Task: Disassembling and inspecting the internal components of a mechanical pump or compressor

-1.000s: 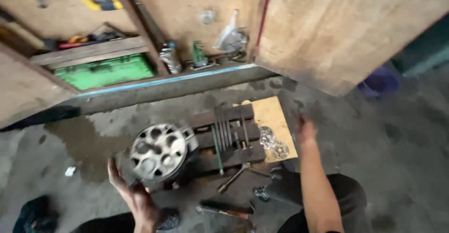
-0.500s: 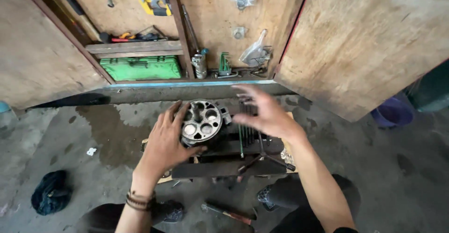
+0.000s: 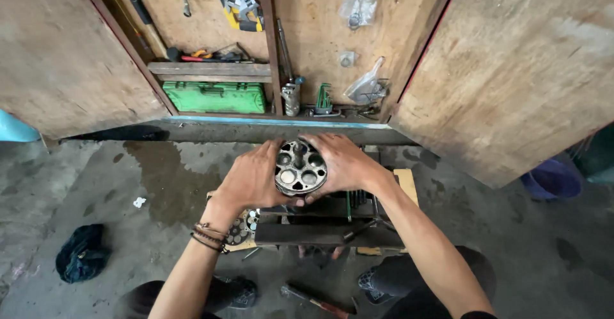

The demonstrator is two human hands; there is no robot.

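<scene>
An open wooden cupboard (image 3: 524, 69) is seen at the back, with tools hung inside and a green toolbox (image 3: 214, 97) set under a shelf. Below it, a dark metal frame (image 3: 326, 220) is laid on the stained concrete floor (image 3: 115, 184). Above the frame, a round metal part with holes (image 3: 300, 168) is gripped between the left hand (image 3: 256, 178) and the right hand (image 3: 345, 162), fingers curled around its rim. A dark rag (image 3: 82, 260) is left well apart on the left.

Right hand (image 3: 348, 164) now clamps the round metal part (image 3: 300, 167) too — left hand (image 3: 256, 178) grips its other side, part lifted higher.
</scene>
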